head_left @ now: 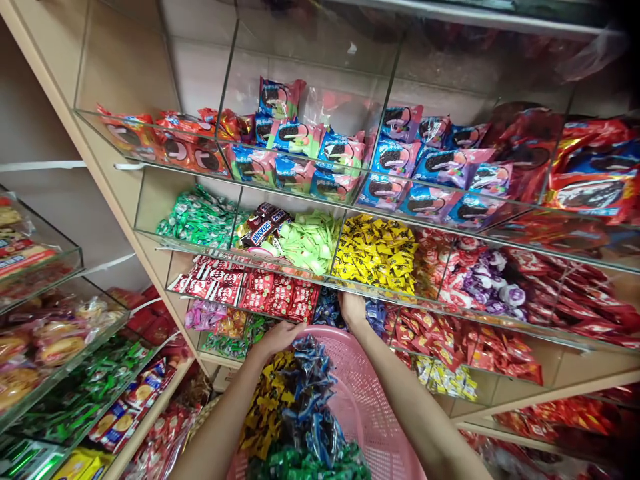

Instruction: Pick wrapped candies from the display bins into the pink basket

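Note:
A pink plastic basket [367, 373] is in front of me, holding yellow-wrapped candies [267, 400], blue-wrapped candies [317, 407] and green-wrapped candies [310, 461]. My left hand [281, 337] is closed on the basket's far left rim. Beyond the rim, my right hand [353, 311] reaches into a low shelf compartment of dark blue wrapped candies [376, 315]. Its fingers are hidden among the candies and below the shelf edge, so whether they grip anything does not show. Red candy packets [280, 293] lie just left of that compartment.
Glass-fronted shelves rise ahead, with blue cookie packs [295, 137] on top. Below them are yellow candies [375, 257], light green candies [313, 240] and Snickers bars [263, 230]. A wooden upright [107, 183] stands left, beside another shelf of packaged bread [60, 333].

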Motion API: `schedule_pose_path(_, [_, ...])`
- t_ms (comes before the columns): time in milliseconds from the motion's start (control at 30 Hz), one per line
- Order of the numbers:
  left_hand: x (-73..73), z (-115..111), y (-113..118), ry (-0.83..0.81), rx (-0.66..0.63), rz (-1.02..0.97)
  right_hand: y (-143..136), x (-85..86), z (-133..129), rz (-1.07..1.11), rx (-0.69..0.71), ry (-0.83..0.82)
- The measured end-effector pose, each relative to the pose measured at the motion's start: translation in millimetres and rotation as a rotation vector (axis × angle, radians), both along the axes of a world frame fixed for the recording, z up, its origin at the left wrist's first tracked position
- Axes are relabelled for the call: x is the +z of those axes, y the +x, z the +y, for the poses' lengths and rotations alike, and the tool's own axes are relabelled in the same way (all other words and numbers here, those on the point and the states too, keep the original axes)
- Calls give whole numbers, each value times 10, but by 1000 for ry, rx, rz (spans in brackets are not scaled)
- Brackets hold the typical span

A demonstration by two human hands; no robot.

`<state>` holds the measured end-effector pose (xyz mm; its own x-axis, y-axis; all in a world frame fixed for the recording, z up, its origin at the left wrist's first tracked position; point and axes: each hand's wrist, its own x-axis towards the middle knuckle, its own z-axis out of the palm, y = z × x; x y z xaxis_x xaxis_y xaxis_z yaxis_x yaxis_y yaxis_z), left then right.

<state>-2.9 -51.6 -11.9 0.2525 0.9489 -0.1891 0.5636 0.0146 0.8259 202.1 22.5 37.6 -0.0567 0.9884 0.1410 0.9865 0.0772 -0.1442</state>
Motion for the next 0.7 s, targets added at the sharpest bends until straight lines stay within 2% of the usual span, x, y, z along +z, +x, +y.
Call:
schedule_pose_path(100, [19, -9, 2, -1, -5, -9, 30, -17, -20, 38, -24, 56])
schedule_pose_path(433, [-69, -9, 20, -27, 41, -36, 145, -93, -136, 97, -2, 156])
schedule_pose_path(600, [-46, -22, 17, -17, 29, -40, 158, -180, -80, 363, -23, 207])
schedule_pose_path(700, [-40, -21, 19, -16, 24, -28, 146, -224, -59, 397, -76, 158])
